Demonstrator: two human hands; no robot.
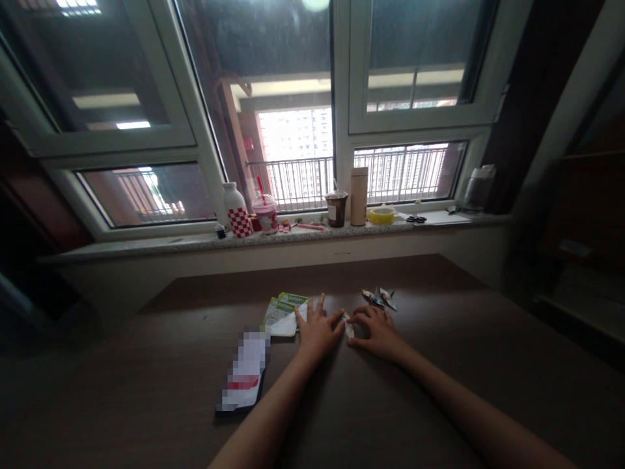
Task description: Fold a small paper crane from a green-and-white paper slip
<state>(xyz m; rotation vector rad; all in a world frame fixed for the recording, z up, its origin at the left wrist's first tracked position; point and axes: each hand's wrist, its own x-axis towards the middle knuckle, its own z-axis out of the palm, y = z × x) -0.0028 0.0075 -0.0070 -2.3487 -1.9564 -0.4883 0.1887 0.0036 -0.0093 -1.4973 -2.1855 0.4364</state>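
A small piece of folded patterned paper lies on the brown table between my two hands. My left hand rests with its fingers spread, and the tips nearest the paper touch or almost touch its left edge. Thumb and forefinger of my right hand close on the paper from the right, covering part of it. Just beyond the right hand sits a folded paper crane in a similar print. Green-and-white packets and a white sheet lie beside my left fingers, which hide part of them.
A phone-like flat object, its face blurred out, lies left of my left forearm. Along the windowsill stand a checkered bottle, a pink drink cup, a dark cup, a tan flask, yellow tape and scissors.
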